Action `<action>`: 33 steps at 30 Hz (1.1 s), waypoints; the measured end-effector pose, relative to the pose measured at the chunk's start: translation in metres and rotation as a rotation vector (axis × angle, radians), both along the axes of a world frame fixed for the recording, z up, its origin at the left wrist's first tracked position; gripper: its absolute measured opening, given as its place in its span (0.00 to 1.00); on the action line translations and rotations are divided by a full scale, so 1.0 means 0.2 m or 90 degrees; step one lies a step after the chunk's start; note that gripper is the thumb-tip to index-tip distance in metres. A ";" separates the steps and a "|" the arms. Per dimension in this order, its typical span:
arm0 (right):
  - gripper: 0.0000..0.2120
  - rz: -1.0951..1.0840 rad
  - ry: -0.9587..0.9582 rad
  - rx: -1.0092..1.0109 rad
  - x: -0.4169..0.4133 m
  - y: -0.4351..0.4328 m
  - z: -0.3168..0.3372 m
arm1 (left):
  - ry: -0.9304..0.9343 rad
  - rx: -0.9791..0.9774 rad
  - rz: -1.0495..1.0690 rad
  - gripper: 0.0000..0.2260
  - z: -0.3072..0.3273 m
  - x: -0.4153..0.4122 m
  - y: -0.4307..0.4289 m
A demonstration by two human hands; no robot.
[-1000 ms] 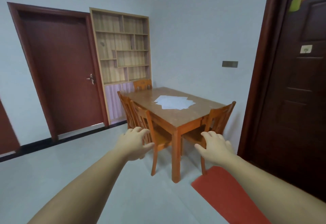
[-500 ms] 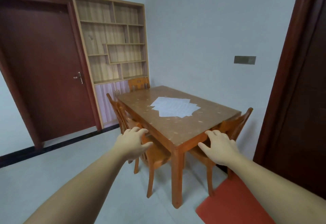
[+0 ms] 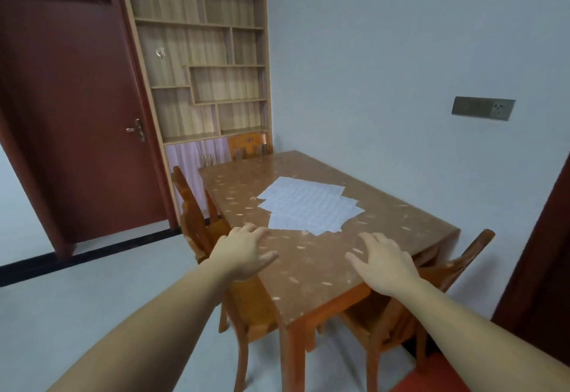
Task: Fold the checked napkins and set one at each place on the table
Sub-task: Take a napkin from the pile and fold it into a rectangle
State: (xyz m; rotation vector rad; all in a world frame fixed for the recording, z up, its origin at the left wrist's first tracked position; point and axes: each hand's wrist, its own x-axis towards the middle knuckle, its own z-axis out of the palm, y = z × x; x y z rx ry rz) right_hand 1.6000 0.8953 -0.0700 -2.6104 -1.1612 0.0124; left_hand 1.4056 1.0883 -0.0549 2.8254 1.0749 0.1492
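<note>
So, small dining room with pale walls and a light grey tiled floor (image 3: pixel 92 305). The brown wooden desk with pale speckles in its top (image 3: pixel 311 271) has its long side against the right-hand wall. The loose pile of pale checked napkins (image 3: pixel 308 209) lies flat and unfolded around the middle of the desk, sheets overlapping at slightly different angles.

The left hand (image 3: pixel 243 253) and right hand (image 3: pixel 385 265) are both palm-down over the near end of the desk, just short of the napkins. Their fingers (image 3: pixel 249 230) are spread and relaxed, holding nothing. Honestly can't tell if they touch the top or just hover.

Orange-brown wooden chairs are tucked in all round:
- one at the near left corner (image 3: pixel 253 305)
- one further along the left side (image 3: pixel 194 206)
- one at the far end (image 3: pixel 248 146)
- one at the near end on the right (image 3: pixel 459 263)

Behind the desk there's a tall light-wood open shelf unit (image 3: pixel 200 52) with pinkish cupboard doors at the bottom. Just left of that is a dark red door (image 3: pixel 71 114) with a metal handle (image 3: pixel 137 129). A grey socket plate (image 3: pixel 482 109) sits on the right wall, a dark door edge (image 3: pixel 549 253) is at the far right, and a red mat (image 3: pixel 431 382) shows at the bottom right.
</note>
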 end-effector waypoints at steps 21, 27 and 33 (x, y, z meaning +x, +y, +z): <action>0.28 -0.013 0.006 -0.092 1.33 1.39 -0.26 | -0.012 -0.105 -0.056 0.27 -0.42 1.48 1.46; 0.30 -0.002 0.029 -0.123 1.66 1.68 -0.43 | 0.042 -0.112 -0.054 0.28 -0.54 1.83 1.67; 0.32 0.056 0.103 -0.175 2.05 1.96 -0.73 | 0.126 -0.107 -0.007 0.28 -0.82 2.09 1.78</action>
